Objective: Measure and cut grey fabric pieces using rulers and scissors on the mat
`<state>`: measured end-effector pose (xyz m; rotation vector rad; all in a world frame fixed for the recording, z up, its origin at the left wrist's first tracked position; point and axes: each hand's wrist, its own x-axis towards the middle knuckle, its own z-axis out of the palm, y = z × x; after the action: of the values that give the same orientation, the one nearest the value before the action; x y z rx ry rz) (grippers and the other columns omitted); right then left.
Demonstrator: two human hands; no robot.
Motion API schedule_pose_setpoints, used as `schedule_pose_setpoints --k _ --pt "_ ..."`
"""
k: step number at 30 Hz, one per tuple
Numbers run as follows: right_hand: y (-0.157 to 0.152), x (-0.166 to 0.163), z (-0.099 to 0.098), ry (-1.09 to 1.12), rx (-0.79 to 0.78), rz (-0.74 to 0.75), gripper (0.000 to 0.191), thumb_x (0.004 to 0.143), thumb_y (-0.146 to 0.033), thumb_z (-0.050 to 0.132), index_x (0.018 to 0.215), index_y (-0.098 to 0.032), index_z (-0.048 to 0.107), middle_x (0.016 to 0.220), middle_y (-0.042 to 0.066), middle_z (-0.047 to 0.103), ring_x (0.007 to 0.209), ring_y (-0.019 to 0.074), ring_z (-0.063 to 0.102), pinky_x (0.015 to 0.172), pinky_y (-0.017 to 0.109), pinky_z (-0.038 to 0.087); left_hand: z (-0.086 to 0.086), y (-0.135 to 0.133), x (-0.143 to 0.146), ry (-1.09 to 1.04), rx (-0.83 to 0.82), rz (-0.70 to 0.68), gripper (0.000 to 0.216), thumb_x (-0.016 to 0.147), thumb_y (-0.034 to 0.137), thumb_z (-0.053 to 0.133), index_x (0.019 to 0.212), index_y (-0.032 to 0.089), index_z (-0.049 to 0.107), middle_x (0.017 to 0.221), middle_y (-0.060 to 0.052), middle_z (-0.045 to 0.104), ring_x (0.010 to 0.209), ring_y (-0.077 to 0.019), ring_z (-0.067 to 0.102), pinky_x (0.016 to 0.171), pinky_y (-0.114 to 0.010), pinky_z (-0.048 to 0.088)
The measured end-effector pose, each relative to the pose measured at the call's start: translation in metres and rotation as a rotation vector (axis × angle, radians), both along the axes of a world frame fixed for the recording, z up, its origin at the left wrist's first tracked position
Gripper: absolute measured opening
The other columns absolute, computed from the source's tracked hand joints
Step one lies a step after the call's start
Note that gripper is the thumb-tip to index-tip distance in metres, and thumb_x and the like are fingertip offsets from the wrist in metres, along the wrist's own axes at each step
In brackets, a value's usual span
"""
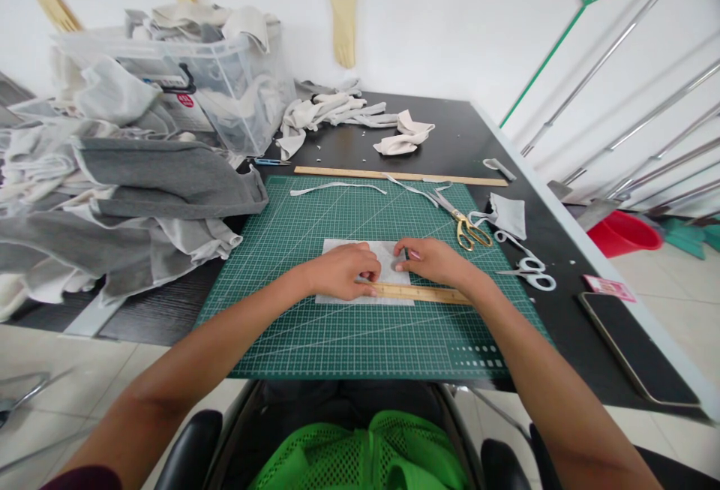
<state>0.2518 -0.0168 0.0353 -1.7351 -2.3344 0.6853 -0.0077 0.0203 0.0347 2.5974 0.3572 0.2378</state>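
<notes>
A pale grey piece of cloth (pixel 334 248) lies flat on the green cutting mat (pixel 337 344). Across its lower part runs a short wooden ruler (pixel 427 293). My left hand (pixel 347 271) rests on the cloth with curled fingers, its thumb at the ruler's left end. My right hand (pixel 436 259) is over the cloth's right edge, just above the ruler; its thumb and forefinger are bent and apart, with nothing visible between them. Gold-handled scissors (pixel 466 229) lie beyond my right hand, and small white-handled scissors (pixel 534 274) lie to its right.
Grey and white cloths (pixel 169 175) are heaped at left beside a full clear plastic box (pixel 236 100). A long wooden ruler (pixel 365 173) spans the mat's far edge, near cloth strips (pixel 337 186). A phone (pixel 633 347) and a small cloth pouch (pixel 509 214) lie right.
</notes>
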Motion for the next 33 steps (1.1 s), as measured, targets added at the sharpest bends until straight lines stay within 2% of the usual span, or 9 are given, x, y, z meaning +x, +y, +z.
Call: schedule_pose_setpoints --k 5,9,11,14,16,22,33 --pt "0.0004 0.0 -0.001 -0.003 -0.001 -0.004 0.027 0.083 -0.046 0.071 0.105 -0.03 0.068 0.072 -0.003 0.061 0.068 0.0179 0.057 0.062 0.026 0.031 0.002 -0.0007 -0.0015 0.016 -0.021 -0.038 0.018 0.082 0.036 0.076 0.084 0.021 0.067 0.08 0.0 0.066 0.085 -0.019 0.056 0.08 -0.032 0.04" --pt "-0.0002 -0.0003 -0.0014 0.003 -0.002 -0.013 0.027 0.084 -0.048 0.07 0.104 -0.03 0.068 0.071 -0.003 0.06 0.067 0.0174 0.056 0.061 0.027 0.031 0.0025 0.0016 -0.0026 0.003 -0.088 -0.076 0.015 0.083 0.033 0.077 0.087 0.022 0.068 0.085 0.0 0.068 0.09 -0.019 0.057 0.084 -0.031 0.041" --pt "-0.0001 -0.0003 -0.0017 0.008 -0.003 -0.023 0.027 0.083 -0.048 0.07 0.104 -0.03 0.069 0.072 -0.003 0.061 0.066 0.0171 0.056 0.061 0.027 0.03 0.0029 0.0023 -0.0031 0.014 -0.127 -0.074 0.016 0.084 0.033 0.077 0.095 0.023 0.07 0.088 0.0 0.069 0.093 -0.0193 0.057 0.085 -0.031 0.041" --pt "0.0007 0.0 -0.0027 0.019 -0.01 -0.026 0.028 0.082 -0.048 0.071 0.103 -0.03 0.069 0.073 -0.003 0.061 0.067 0.0173 0.056 0.061 0.026 0.031 0.0034 0.0027 -0.0038 0.029 -0.132 -0.067 0.034 0.084 0.034 0.076 0.116 0.026 0.07 0.093 -0.001 0.068 0.097 -0.0208 0.056 0.088 -0.033 0.041" --pt "0.0016 0.0004 -0.0038 0.021 -0.013 -0.025 0.027 0.082 -0.047 0.071 0.103 -0.03 0.069 0.073 -0.003 0.061 0.066 0.0174 0.056 0.061 0.027 0.031 0.0031 0.0029 -0.0041 0.036 -0.107 -0.081 0.038 0.085 0.036 0.075 0.122 0.028 0.07 0.096 -0.002 0.068 0.099 -0.0218 0.055 0.089 -0.034 0.041" --pt "0.0032 0.0019 -0.008 0.037 -0.007 -0.017 0.028 0.081 -0.047 0.072 0.103 -0.029 0.069 0.069 -0.004 0.06 0.064 0.0171 0.055 0.061 0.027 0.032 0.0007 0.004 -0.0046 0.053 -0.067 -0.108 0.032 0.085 0.038 0.076 0.116 0.031 0.075 0.092 -0.002 0.065 0.096 -0.0222 0.053 0.089 -0.034 0.039" --pt "0.0028 0.0015 -0.0059 0.032 -0.008 -0.012 0.029 0.081 -0.048 0.072 0.103 -0.029 0.068 0.069 -0.004 0.058 0.064 0.0173 0.055 0.061 0.027 0.032 0.0017 0.0037 -0.0056 0.039 -0.067 -0.125 0.032 0.085 0.037 0.075 0.117 0.03 0.074 0.092 -0.002 0.069 0.093 -0.0216 0.055 0.087 -0.035 0.04"
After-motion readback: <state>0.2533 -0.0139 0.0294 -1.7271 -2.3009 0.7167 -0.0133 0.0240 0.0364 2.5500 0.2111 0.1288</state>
